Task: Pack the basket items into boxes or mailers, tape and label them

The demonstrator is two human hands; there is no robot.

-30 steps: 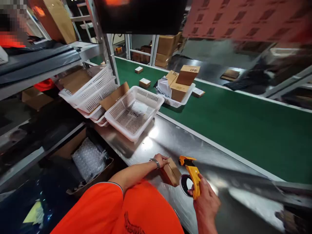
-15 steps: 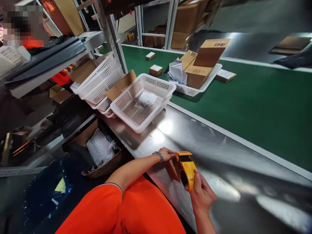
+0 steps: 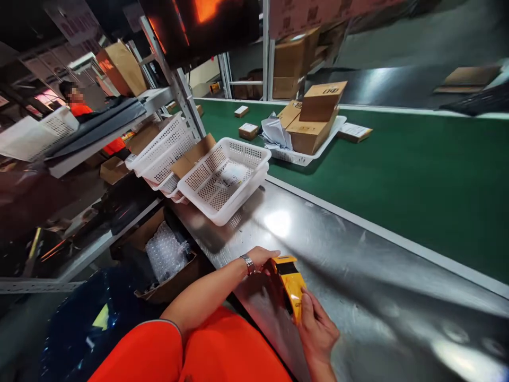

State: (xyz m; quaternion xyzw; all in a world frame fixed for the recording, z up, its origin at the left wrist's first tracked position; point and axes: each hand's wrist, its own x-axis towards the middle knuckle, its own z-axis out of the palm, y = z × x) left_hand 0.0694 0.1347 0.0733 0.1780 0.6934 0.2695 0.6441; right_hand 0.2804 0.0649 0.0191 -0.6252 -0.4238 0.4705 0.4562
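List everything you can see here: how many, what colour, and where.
Tape dispenser: one, yellow and black, front centre
Metal table: one, silver, foreground
Conveyor belt: one, green, beyond the table
Baskets: several, white, left side and on the belt
Larger cartons: at least two, brown, in the belt's basket
Small labelled boxes: at least three, brown and white, on the belt
Bubble wrap: one bundle, translucent, in a carton, lower left
Plastic bag: one, dark blue, lower left
Co-worker: one, orange top, far left
Wristband: one, silver, left wrist
Left hand: one, bare, at the dispenser's far end
Right hand: one, bare, gripping the dispenser's near end
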